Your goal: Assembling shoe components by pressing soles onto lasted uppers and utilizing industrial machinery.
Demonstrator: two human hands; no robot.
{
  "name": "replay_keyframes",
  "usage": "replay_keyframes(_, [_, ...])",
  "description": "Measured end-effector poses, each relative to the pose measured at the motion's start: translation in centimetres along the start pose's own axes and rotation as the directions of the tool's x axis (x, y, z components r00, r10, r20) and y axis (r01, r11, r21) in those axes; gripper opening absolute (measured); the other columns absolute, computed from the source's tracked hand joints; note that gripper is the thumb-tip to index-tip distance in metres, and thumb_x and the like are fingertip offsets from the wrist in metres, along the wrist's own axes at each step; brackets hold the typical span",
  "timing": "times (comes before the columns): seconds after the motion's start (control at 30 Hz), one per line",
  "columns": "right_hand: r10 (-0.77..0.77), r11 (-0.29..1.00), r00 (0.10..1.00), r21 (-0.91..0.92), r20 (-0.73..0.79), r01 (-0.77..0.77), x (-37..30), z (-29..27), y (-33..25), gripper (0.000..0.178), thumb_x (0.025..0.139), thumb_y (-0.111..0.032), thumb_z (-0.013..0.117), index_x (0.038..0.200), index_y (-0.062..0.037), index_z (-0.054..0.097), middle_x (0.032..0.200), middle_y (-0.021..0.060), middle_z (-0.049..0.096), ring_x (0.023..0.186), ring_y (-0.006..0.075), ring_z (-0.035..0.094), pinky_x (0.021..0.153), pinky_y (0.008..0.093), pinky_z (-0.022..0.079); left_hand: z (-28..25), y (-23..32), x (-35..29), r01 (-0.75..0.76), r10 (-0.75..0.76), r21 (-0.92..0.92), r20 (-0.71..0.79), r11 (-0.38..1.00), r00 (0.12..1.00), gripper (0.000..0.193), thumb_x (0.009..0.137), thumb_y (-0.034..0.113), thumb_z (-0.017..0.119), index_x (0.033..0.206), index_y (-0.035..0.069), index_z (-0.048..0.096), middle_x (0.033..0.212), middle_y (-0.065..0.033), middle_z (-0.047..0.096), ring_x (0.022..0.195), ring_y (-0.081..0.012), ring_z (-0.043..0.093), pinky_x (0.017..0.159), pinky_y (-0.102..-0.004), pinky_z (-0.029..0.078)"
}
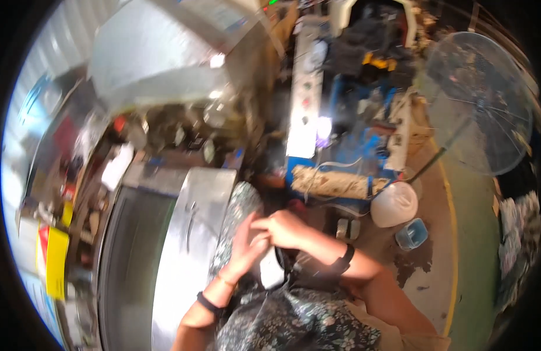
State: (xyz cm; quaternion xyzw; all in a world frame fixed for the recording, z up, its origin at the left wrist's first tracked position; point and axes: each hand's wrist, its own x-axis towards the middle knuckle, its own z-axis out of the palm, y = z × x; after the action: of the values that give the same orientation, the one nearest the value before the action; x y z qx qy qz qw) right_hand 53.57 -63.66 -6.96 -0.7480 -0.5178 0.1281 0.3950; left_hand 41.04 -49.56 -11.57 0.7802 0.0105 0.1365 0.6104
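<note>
My left hand point(246, 248) and my right hand point(286, 229) meet above my lap, fingertips touching. The fingers of both are drawn together; anything between them is too small and blurred to name. A smooth white thing with a dark edge point(272, 269) shows just below the hands, over the flowered dark cloth point(294, 319) on my lap. Each wrist wears a dark band. Left of the hands, a shiny metal panel point(180, 257) carries a thin curved handle or rod point(191, 225).
A dark grey recessed surface point(133, 251) lies left of the panel. Ahead stands a blue-framed machine point(300, 167) with cables. At right are a white jug point(394, 205), a blue-grey container point(411, 235) beside a wet floor patch, and a large round fan point(481, 105). A yellow sign point(58, 263) is far left.
</note>
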Motion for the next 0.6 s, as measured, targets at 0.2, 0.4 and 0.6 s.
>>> replay_keyframes(0.2, [-0.082,0.996,0.992,0.029,0.098,0.080,3.4,2.4,0.2,0.021,0.082,-0.034,0.066,0.094,-0.0188,0.074,0.073,0.0135,0.068,0.069,0.0327,0.067,0.060,0.0414,0.052,-1.5,-2.6,-1.6,0.008,0.031,0.264,-0.143,0.965,0.989,0.093,0.079,0.009,0.075,0.153,0.001,0.019,0.141,-0.0242,0.043,0.134,-0.0371,0.041,0.111,-0.0403,0.033])
replay_keyframes(0.4, [0.262,0.903,0.949,0.392,-0.175,-0.177,-3.0,12.4,3.6,0.045,0.091,-0.020,0.067,0.129,0.0007,0.056,0.112,0.0215,0.068,0.114,0.0291,0.063,0.092,0.0348,0.049,-5.2,-7.5,-1.4,0.250,-0.247,-0.012,-0.217,0.968,0.944,0.069,0.083,0.014,0.072,0.142,0.000,0.042,0.128,-0.0186,0.056,0.120,-0.0272,0.054,0.102,-0.0343,0.042])
replay_keyframes(0.6, [0.503,0.388,0.840,0.816,0.203,-0.430,-1.4,9.3,4.9,0.034,0.100,-0.030,0.056,0.095,0.0006,0.068,0.082,-0.0004,0.066,0.074,0.0069,0.058,0.066,0.0250,0.048,-6.8,-4.4,0.6,0.390,-0.463,-0.456,-0.055,0.800,0.885,0.049,0.087,0.012,0.072,0.132,0.005,0.052,0.109,-0.0051,0.064,0.096,-0.0140,0.059,0.086,-0.0281,0.049])
